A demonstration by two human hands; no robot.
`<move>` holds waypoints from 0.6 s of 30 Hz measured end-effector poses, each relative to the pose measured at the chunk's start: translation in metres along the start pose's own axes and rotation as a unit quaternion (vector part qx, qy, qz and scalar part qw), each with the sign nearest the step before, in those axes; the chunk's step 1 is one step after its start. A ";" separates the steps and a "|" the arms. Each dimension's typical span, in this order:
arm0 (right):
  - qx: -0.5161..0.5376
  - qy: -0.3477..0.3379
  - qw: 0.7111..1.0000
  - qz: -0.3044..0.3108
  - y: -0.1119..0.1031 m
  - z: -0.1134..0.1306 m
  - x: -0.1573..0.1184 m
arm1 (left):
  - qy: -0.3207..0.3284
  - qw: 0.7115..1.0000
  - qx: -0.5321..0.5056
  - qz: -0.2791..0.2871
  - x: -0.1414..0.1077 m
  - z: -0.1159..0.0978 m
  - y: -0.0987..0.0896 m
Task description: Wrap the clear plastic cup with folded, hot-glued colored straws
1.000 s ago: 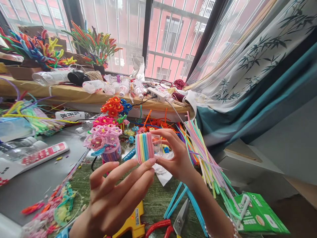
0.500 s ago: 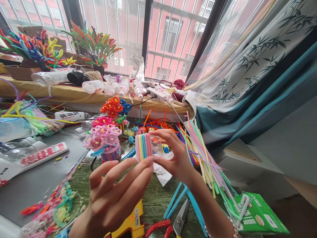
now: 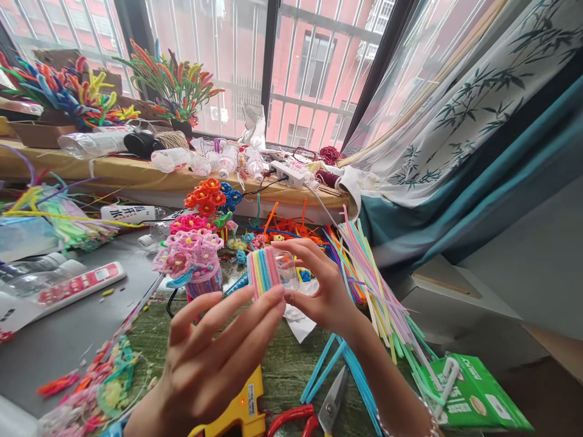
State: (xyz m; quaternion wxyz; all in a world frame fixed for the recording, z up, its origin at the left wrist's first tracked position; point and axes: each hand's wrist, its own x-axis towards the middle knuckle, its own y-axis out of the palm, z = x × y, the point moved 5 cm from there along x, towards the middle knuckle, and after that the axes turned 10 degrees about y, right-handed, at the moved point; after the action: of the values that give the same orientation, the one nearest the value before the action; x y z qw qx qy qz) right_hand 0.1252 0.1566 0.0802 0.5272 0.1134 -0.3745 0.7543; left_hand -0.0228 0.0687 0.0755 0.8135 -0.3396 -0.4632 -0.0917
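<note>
Short of the counter's (image 3: 291,367) back edge, clamps striped cylinder (image 3: 263,272) in right hand (image 3: 327,292), apparently steadying with left hand (image 3: 210,359), grip unclear.

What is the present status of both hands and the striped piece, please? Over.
Left hand at lower edge of striped piece, grip unclear. Right hand gripping it. Striped piece raised over table. Scissors and yellow tool nearby on table.
</note>
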 end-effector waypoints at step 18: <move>0.063 0.016 0.996 0.067 0.003 -0.001 -0.001 | -0.029 0.999 -0.042 -0.008 0.001 -0.001 -0.001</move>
State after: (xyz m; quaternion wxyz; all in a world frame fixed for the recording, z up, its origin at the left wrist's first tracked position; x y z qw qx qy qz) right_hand 0.1235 0.1561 0.0779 0.4734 0.1088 -0.3244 0.8117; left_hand -0.0220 0.0674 0.0764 0.7840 -0.3726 -0.4847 -0.1078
